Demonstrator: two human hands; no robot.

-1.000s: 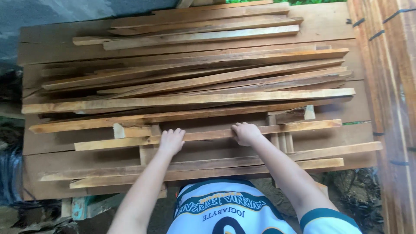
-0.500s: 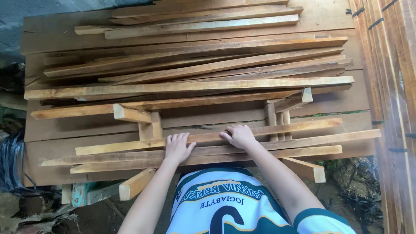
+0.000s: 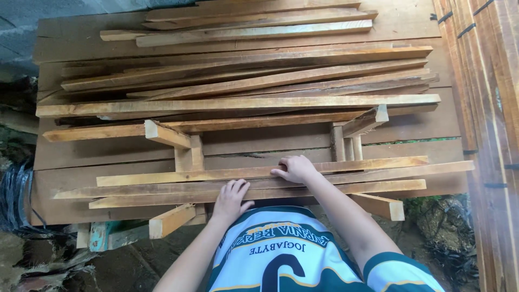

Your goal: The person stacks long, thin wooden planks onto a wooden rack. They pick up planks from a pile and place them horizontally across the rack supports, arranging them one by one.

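At the far left, black plastic wrapping (image 3: 16, 200) bunches beside the wooden bench (image 3: 130, 157). The left hand (image 3: 231, 200) lies flat, fingers spread, on the nearest long wood strips (image 3: 162, 190). The right hand (image 3: 294, 169), fingers loosely curled, presses the strip above (image 3: 373, 164). Stacked planks (image 3: 492, 97) with dark bands stand at right.

Stacked planks (image 3: 486, 81) at right, black hoses (image 3: 16, 200) at left.
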